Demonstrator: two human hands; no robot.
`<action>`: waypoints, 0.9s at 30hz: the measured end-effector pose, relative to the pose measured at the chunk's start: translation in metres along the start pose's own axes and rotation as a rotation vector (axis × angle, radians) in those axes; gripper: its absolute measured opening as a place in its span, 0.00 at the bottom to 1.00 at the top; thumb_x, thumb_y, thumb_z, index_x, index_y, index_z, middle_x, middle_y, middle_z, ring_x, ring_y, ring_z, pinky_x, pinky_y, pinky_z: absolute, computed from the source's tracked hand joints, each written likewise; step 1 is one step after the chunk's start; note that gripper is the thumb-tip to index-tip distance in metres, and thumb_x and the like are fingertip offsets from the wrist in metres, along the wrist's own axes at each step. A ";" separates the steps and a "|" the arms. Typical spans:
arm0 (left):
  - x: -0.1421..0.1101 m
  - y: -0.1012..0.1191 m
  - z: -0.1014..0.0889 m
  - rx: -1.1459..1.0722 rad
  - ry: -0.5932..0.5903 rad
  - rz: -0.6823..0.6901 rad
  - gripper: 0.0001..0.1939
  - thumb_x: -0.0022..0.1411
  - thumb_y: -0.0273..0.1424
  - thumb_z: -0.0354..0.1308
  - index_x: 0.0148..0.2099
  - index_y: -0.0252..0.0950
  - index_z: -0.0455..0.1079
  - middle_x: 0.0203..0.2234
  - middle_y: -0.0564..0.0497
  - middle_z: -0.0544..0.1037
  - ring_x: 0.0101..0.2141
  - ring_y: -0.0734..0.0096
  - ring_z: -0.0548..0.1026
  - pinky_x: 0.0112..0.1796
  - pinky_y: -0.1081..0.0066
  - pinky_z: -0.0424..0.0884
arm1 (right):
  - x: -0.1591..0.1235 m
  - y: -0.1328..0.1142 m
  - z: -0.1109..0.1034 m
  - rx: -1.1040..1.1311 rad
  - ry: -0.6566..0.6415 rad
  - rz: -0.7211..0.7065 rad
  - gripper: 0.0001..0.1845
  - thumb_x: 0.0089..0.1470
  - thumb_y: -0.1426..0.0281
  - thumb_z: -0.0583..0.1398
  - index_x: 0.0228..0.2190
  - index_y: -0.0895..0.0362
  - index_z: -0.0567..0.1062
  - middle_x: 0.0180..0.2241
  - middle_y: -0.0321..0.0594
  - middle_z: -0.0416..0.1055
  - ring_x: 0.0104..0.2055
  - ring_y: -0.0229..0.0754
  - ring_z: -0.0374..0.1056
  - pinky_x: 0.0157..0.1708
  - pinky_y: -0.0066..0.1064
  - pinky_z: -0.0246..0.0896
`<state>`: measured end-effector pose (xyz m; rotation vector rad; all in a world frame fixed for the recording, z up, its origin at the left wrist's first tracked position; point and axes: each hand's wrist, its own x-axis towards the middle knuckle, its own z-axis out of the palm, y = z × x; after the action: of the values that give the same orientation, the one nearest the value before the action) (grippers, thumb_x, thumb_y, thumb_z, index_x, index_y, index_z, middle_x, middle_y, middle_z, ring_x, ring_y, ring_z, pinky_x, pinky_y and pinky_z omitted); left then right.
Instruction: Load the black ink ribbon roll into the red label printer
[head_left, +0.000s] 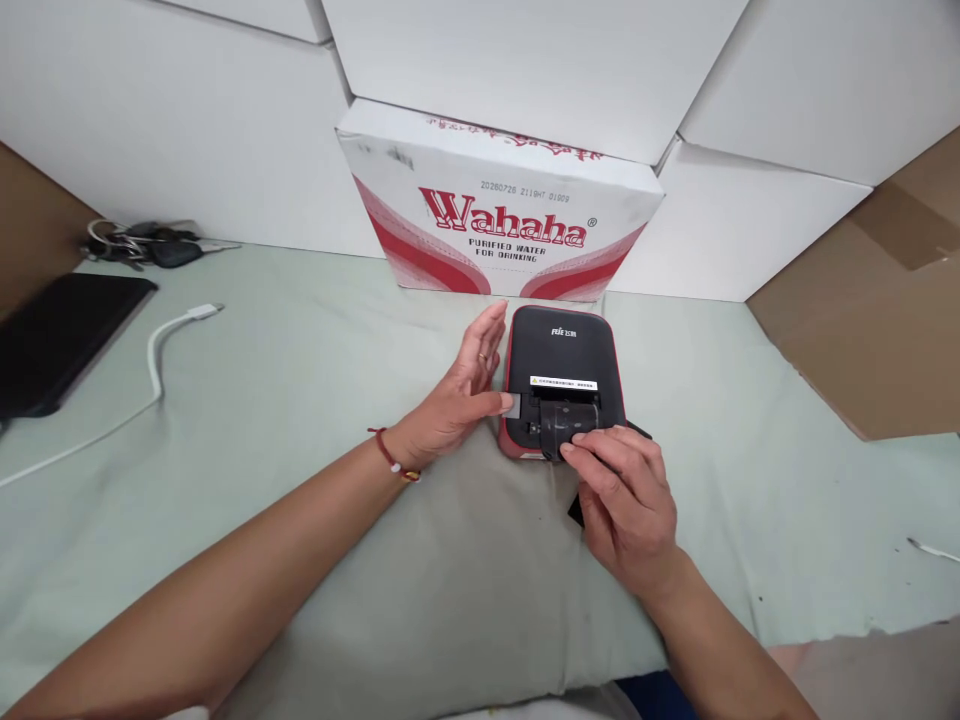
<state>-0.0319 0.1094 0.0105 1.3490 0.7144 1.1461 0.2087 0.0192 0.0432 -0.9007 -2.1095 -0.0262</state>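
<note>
A black device with red sides (566, 350) lies flat on the cloth, with a white warning label above an opening at its near end. Over that opening curves a dark, glossy black flap (566, 420). My right hand (630, 490) has its fingertips closed on the flap's near edge. My left hand (469, 380) is at the device's left side, its thumb touching a grey tab (514, 406) and its other fingers stretched out along the red side. Part of a small black piece (576, 511) shows beneath my right hand; the rest of it is hidden.
Behind the device stands a white and red water carton (502, 220) against white boxes (540, 60). To the left are keys (150, 243), a black flat object (67, 340) and a white cable (154, 370). A brown cardboard box (870, 310) stands at right.
</note>
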 end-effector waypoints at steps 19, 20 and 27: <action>0.009 -0.020 -0.005 -0.126 -0.090 0.023 0.48 0.62 0.42 0.71 0.78 0.51 0.53 0.80 0.47 0.57 0.79 0.45 0.52 0.78 0.45 0.49 | 0.137 0.056 -0.011 -0.193 -0.736 0.281 0.14 0.65 0.71 0.63 0.49 0.51 0.85 0.46 0.41 0.86 0.43 0.47 0.81 0.43 0.37 0.72; 0.009 -0.020 -0.005 -0.131 -0.088 0.016 0.49 0.62 0.41 0.71 0.78 0.50 0.53 0.80 0.47 0.57 0.79 0.45 0.52 0.78 0.45 0.49 | 0.146 0.060 -0.001 -0.273 -0.833 0.266 0.16 0.62 0.73 0.65 0.50 0.52 0.85 0.47 0.42 0.86 0.43 0.49 0.81 0.43 0.37 0.72; 0.010 -0.018 -0.004 -0.130 -0.082 0.005 0.48 0.61 0.37 0.70 0.78 0.49 0.54 0.78 0.45 0.59 0.78 0.45 0.54 0.77 0.44 0.50 | 0.152 0.053 0.019 -0.498 -0.981 0.277 0.13 0.57 0.73 0.69 0.45 0.53 0.85 0.44 0.47 0.86 0.42 0.53 0.80 0.38 0.37 0.69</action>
<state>-0.0288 0.1228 -0.0054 1.2812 0.5681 1.1161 0.1663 0.1545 0.1225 -1.7574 -2.9027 0.0469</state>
